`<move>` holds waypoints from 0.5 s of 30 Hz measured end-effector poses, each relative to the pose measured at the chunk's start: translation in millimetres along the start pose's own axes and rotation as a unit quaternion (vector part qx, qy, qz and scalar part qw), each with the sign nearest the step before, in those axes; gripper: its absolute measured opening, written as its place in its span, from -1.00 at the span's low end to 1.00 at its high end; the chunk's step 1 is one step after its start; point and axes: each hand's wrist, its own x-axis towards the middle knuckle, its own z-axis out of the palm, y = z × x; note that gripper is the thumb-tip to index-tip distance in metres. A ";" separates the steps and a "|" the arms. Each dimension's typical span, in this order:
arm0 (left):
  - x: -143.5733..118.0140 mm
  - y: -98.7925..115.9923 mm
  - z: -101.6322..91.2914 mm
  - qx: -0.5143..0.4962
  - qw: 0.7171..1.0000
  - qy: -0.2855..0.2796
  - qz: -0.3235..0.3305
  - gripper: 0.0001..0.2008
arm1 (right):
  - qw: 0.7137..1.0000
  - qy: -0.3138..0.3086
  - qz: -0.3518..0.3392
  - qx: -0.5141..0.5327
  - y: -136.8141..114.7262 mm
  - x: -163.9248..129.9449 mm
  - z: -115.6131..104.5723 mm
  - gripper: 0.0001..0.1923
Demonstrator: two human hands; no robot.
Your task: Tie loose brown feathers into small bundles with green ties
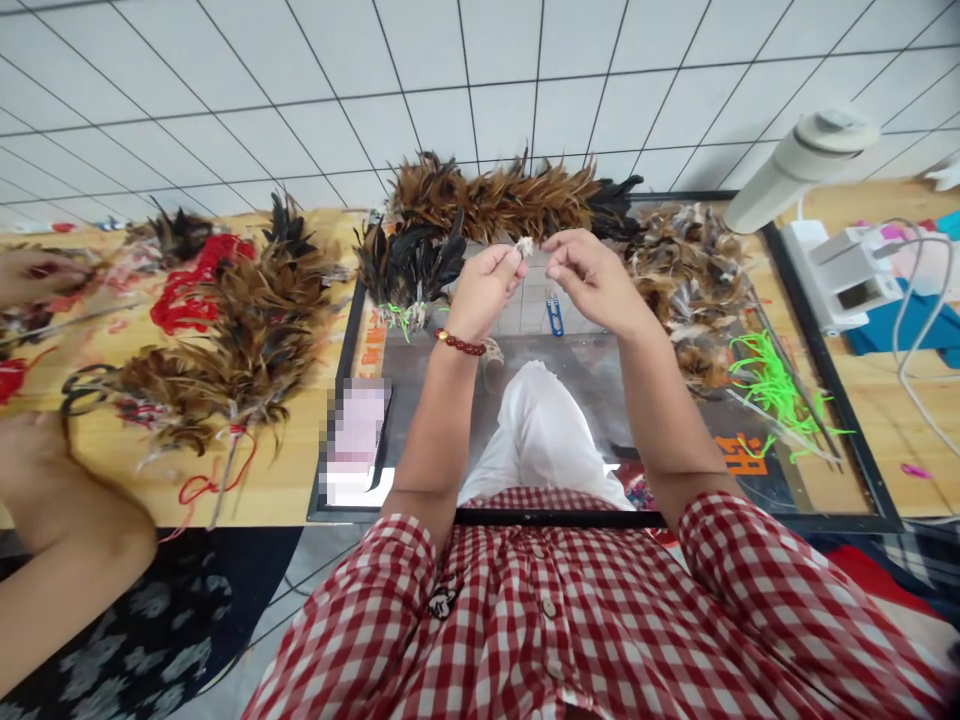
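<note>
My left hand (487, 285) pinches a small pale tuft (523, 246) between thumb and fingertips, raised above the glass-topped board. Just to its right, my right hand (592, 278) is held with curled fingers close to the tuft; whether a fine thread lies in them is too small to see. Behind both hands stretches a long row of brown feathers (495, 195). A bundle of black feathers (412, 262) with pale tied ends lies left of my left hand. Blue thread snips (554, 315) rest on the glass below my hands.
Grey-brown feathers (686, 285) and bright green strands (780, 385) lie at the right. A phone (360, 435) is at the board's left edge. A white bottle (799, 165) and power strip (814, 275) stand right. Left are brown feathers (262, 300), red cord (191, 295) and a co-worker's arms (67, 520).
</note>
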 end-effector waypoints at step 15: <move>-1.8 -6.8 3.1 0.161 0.986 -0.026 0.043 -0.61 | 0.980 -0.151 0.118 -0.059 -19.9 -9.3 -11.6 -0.81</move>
